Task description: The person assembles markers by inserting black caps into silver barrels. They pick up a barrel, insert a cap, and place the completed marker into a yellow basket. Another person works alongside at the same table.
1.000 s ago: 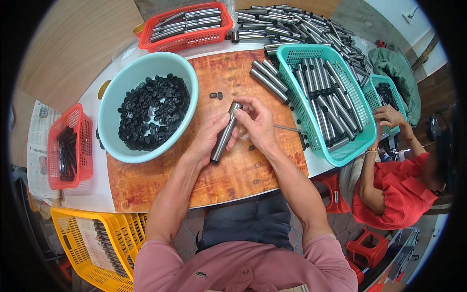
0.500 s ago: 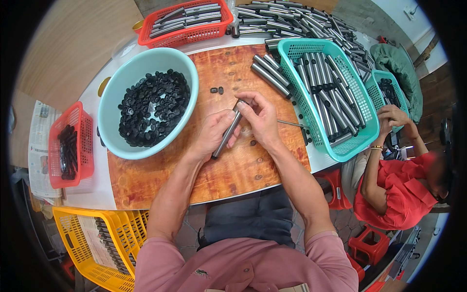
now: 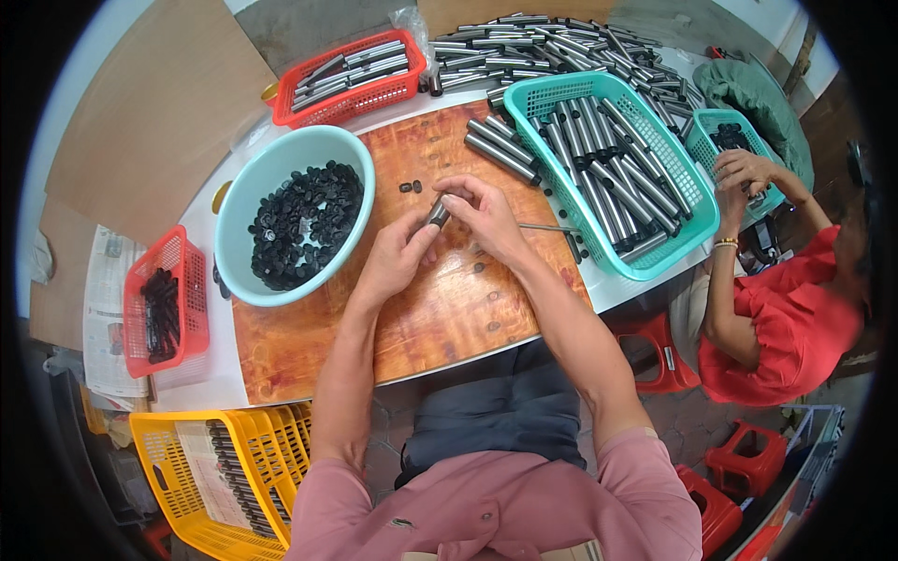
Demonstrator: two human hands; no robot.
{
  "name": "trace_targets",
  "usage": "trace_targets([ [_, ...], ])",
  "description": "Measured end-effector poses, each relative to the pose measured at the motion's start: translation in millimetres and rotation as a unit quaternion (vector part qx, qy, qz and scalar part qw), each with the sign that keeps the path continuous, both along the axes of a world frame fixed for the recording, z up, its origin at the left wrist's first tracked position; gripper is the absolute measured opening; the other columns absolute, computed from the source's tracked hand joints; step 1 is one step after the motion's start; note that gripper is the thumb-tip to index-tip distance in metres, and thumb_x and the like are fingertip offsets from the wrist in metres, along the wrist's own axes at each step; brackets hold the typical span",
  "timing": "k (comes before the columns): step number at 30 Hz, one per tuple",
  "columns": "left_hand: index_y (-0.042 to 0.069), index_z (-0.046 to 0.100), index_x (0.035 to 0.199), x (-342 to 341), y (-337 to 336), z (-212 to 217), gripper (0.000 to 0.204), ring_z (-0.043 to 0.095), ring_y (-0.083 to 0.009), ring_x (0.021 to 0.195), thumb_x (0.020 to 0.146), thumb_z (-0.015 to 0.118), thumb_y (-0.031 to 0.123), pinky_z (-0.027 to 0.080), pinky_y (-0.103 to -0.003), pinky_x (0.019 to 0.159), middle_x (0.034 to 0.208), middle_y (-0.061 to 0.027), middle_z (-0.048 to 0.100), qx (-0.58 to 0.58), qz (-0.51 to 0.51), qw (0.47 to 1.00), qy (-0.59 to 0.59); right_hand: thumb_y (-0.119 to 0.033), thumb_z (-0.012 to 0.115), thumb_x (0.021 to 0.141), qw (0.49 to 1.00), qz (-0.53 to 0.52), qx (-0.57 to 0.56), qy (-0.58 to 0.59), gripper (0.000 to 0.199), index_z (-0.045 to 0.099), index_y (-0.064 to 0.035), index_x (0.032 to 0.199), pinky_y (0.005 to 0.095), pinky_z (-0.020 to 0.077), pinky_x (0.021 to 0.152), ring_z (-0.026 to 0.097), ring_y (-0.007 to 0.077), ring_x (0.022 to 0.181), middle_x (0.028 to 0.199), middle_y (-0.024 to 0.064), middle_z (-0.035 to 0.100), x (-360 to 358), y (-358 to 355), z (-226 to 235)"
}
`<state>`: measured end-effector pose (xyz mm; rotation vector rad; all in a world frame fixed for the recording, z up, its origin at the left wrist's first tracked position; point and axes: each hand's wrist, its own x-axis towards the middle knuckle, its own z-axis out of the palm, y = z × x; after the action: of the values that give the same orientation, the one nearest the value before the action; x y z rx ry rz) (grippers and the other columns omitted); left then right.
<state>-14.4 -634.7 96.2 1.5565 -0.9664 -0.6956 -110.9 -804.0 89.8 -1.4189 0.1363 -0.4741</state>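
Over the wooden board [image 3: 393,327], my left hand [image 3: 395,254] and my right hand [image 3: 479,220] are closed together around a short metal tube [image 3: 437,214]. Only a small dark, shiny part of the tube shows between my fingers; the rest is hidden or foreshortened. My right thumb and fingers press at its far end. Just beyond my hands, small black plastic caps [image 3: 417,186] lie on the board. To the left stands a light blue basin [image 3: 360,245] with a heap of similar black caps. A thin metal rod [image 3: 547,227] rests right of my right hand.
A teal basket [image 3: 645,269] of metal tubes stands right, with loose tubes [image 3: 502,154] beside it and a tube pile [image 3: 561,47] behind. Red baskets [image 3: 416,70] stand at the back and left; a yellow crate [image 3: 168,467] sits below. A person in red [image 3: 776,327] works at right.
The tube has tipped and now shows much shorter between my hands. My hands have shifted slightly left in the picture, and the whole view has turned a little.
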Motion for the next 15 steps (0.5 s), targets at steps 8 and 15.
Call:
trace_targets([
  [8,0.002,0.066,0.117,-22.1,20.9,13.3,0.028,0.07,-0.0406,0.09,0.092,0.071,0.012,0.056,-0.046,0.076,0.1,-0.0213,0.071,0.067,0.104,0.891,-0.436,-0.012,0.069,0.091,0.973,0.044,-0.195,0.114,0.029,0.068,0.003,0.116,0.0316,0.0551,0.077,0.067,0.0159,0.091,0.1,0.0087,0.07,-6.7,-11.1,19.5],
  [15,0.002,0.066,0.113,-47.8,23.7,5.4,0.03,0.068,-0.0385,0.093,0.085,0.076,0.009,0.055,-0.046,0.08,0.098,-0.0181,0.07,0.052,0.121,0.866,-0.482,0.0,0.066,0.085,0.971,0.085,-0.186,0.124,0.034,0.066,0.0031,0.118,0.033,0.0556,0.081,0.068,0.0193,0.094,0.103,0.0122,0.07,-24.2,-10.0,12.3],
])
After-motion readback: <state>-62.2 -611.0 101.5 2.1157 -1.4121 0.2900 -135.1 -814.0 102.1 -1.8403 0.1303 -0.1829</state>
